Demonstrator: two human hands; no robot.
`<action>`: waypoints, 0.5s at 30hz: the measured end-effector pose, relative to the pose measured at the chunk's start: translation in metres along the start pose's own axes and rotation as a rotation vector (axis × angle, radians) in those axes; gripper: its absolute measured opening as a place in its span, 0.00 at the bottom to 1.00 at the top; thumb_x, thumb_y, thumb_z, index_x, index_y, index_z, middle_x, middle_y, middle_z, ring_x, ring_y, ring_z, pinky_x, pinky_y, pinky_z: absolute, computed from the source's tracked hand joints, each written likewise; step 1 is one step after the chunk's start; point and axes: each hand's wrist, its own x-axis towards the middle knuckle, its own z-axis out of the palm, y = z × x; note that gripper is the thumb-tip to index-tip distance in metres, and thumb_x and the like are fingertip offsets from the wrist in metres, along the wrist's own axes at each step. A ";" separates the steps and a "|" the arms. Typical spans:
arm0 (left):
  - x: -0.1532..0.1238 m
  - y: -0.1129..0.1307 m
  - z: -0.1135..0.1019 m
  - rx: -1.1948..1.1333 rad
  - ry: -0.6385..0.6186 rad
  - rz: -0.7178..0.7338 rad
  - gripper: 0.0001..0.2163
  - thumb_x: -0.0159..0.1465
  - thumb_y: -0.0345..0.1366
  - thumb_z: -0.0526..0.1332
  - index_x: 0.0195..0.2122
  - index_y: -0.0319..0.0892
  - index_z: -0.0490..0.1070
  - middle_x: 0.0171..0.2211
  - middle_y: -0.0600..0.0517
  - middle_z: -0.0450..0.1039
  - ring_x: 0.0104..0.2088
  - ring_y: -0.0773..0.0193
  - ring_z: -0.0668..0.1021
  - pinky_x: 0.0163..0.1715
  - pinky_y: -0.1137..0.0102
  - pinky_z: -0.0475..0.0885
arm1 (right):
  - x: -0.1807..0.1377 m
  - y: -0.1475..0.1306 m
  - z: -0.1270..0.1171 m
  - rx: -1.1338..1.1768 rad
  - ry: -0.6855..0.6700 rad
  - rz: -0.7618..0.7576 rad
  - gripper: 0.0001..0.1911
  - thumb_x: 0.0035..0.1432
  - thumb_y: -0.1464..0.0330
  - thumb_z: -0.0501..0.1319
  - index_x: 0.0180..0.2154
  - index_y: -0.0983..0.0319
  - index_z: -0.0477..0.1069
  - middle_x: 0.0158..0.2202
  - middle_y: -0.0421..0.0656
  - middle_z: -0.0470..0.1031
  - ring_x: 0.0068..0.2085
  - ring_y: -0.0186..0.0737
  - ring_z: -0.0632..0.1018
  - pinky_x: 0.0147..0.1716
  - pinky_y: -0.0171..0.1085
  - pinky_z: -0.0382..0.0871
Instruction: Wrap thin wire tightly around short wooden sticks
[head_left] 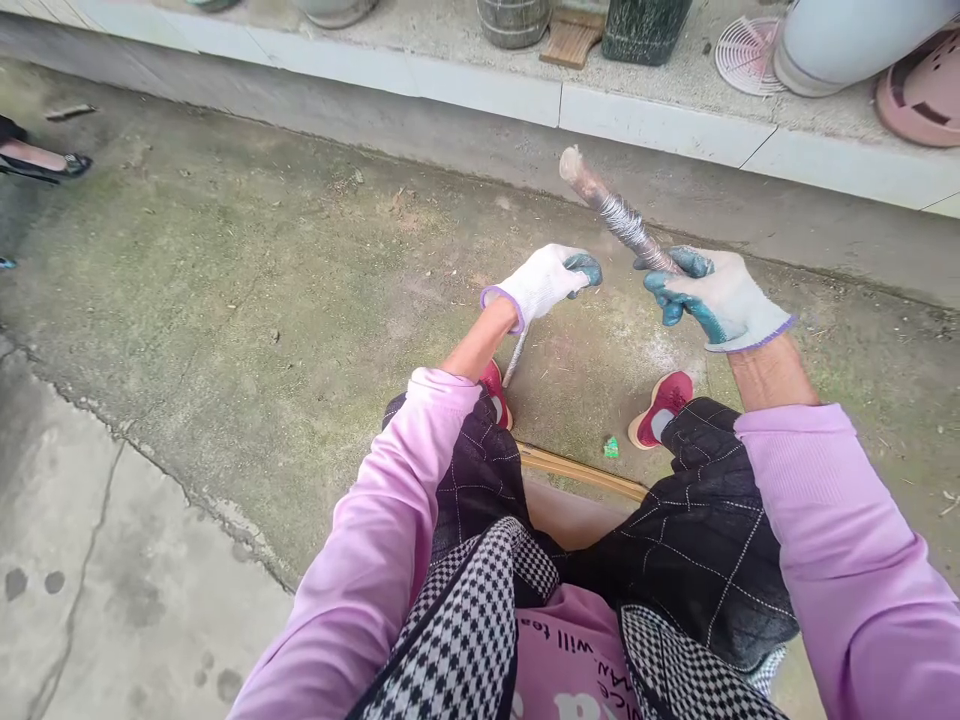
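My right hand [709, 295], in a white glove with teal-coated fingers, is wrapped round the lower end of a wooden stick [581, 180]. Silvery wire [630, 228] is wound in many turns round the stick's middle. The stick tilts up and to the left, its pale blunt end free. My left hand [551, 280], gloved the same way, has its fingers curled together left of the stick and apart from it; what they hold, if anything, is hidden. Below that wrist a thin silvery rod-like piece [515, 360] slants down beside my red shoe [495, 393].
Ahead runs a tiled ledge [480, 90] bearing pots, a wooden block [572, 40], a white bucket [847, 45] and a pink basket [922, 90]. A small green wrapper [611, 447] lies on the ground between my feet. Another person's foot [45, 160] shows at far left.
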 end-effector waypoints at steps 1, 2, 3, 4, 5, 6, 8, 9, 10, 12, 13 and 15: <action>-0.002 0.003 0.002 0.004 0.009 -0.002 0.06 0.71 0.37 0.70 0.41 0.42 0.86 0.34 0.53 0.80 0.35 0.63 0.79 0.44 0.66 0.77 | 0.005 0.000 0.005 0.026 0.045 -0.014 0.25 0.54 0.59 0.89 0.50 0.58 0.90 0.33 0.39 0.80 0.28 0.36 0.73 0.24 0.38 0.76; -0.003 0.006 0.004 0.009 0.009 -0.001 0.06 0.72 0.37 0.69 0.41 0.42 0.86 0.35 0.53 0.80 0.36 0.63 0.80 0.45 0.66 0.78 | 0.009 0.001 0.010 0.040 0.085 -0.027 0.24 0.55 0.59 0.89 0.50 0.57 0.89 0.33 0.38 0.79 0.28 0.37 0.73 0.24 0.39 0.76; -0.004 0.009 0.006 0.016 0.001 0.002 0.07 0.72 0.37 0.69 0.42 0.41 0.87 0.35 0.52 0.81 0.37 0.62 0.80 0.46 0.65 0.79 | 0.013 0.001 0.013 0.043 0.117 -0.036 0.23 0.56 0.59 0.88 0.50 0.56 0.89 0.32 0.38 0.78 0.28 0.38 0.73 0.24 0.39 0.75; -0.005 0.011 0.008 0.026 -0.011 0.003 0.08 0.73 0.37 0.68 0.43 0.41 0.87 0.35 0.52 0.81 0.37 0.61 0.81 0.47 0.65 0.80 | 0.017 0.001 0.016 0.037 0.139 -0.040 0.22 0.58 0.58 0.88 0.50 0.55 0.89 0.31 0.38 0.78 0.29 0.40 0.74 0.25 0.40 0.76; -0.006 0.014 0.009 0.039 -0.024 0.001 0.10 0.73 0.37 0.66 0.45 0.40 0.88 0.36 0.51 0.82 0.38 0.61 0.82 0.48 0.64 0.80 | 0.021 0.001 0.018 0.031 0.153 -0.039 0.22 0.60 0.56 0.88 0.51 0.53 0.88 0.31 0.38 0.78 0.30 0.41 0.74 0.26 0.41 0.77; -0.008 0.016 0.010 0.056 -0.036 -0.003 0.11 0.74 0.36 0.65 0.46 0.40 0.89 0.36 0.51 0.83 0.38 0.60 0.82 0.49 0.64 0.81 | 0.024 0.000 0.020 0.030 0.163 -0.032 0.22 0.62 0.55 0.88 0.51 0.52 0.87 0.30 0.38 0.78 0.31 0.42 0.74 0.27 0.41 0.78; -0.011 0.019 0.012 0.099 -0.081 -0.010 0.12 0.75 0.34 0.64 0.47 0.40 0.89 0.38 0.50 0.85 0.39 0.59 0.83 0.51 0.63 0.81 | 0.029 -0.002 0.024 0.046 0.179 -0.012 0.21 0.65 0.56 0.87 0.53 0.52 0.86 0.29 0.36 0.76 0.31 0.41 0.73 0.29 0.41 0.79; -0.013 0.021 0.012 0.124 -0.110 -0.012 0.12 0.76 0.33 0.64 0.47 0.40 0.89 0.39 0.49 0.86 0.40 0.59 0.84 0.51 0.63 0.81 | 0.030 -0.004 0.027 0.058 0.188 -0.002 0.20 0.66 0.58 0.86 0.53 0.53 0.85 0.29 0.36 0.76 0.31 0.39 0.72 0.29 0.41 0.79; -0.015 0.022 0.013 0.144 -0.140 -0.012 0.12 0.77 0.32 0.63 0.48 0.40 0.89 0.40 0.49 0.87 0.40 0.59 0.84 0.52 0.63 0.81 | 0.032 -0.006 0.029 0.068 0.196 0.005 0.19 0.66 0.60 0.85 0.52 0.54 0.84 0.30 0.35 0.75 0.30 0.38 0.71 0.30 0.41 0.79; -0.019 0.025 0.017 0.170 -0.194 -0.012 0.12 0.78 0.31 0.62 0.48 0.41 0.89 0.40 0.50 0.87 0.40 0.59 0.83 0.50 0.64 0.80 | 0.035 -0.011 0.035 0.070 0.215 0.012 0.16 0.67 0.64 0.83 0.51 0.55 0.83 0.31 0.34 0.75 0.30 0.37 0.70 0.32 0.41 0.78; -0.021 0.026 0.019 0.176 -0.213 -0.012 0.12 0.78 0.30 0.62 0.48 0.42 0.89 0.39 0.51 0.87 0.39 0.60 0.82 0.49 0.64 0.79 | 0.036 -0.013 0.038 0.054 0.232 0.012 0.14 0.69 0.65 0.81 0.52 0.55 0.82 0.31 0.34 0.75 0.30 0.38 0.70 0.33 0.42 0.78; -0.025 0.030 0.023 0.186 -0.237 -0.009 0.12 0.77 0.30 0.62 0.47 0.42 0.88 0.35 0.53 0.84 0.36 0.60 0.80 0.47 0.64 0.78 | 0.040 -0.016 0.041 -0.047 0.277 0.015 0.12 0.72 0.69 0.77 0.55 0.58 0.84 0.33 0.36 0.76 0.32 0.40 0.71 0.35 0.43 0.77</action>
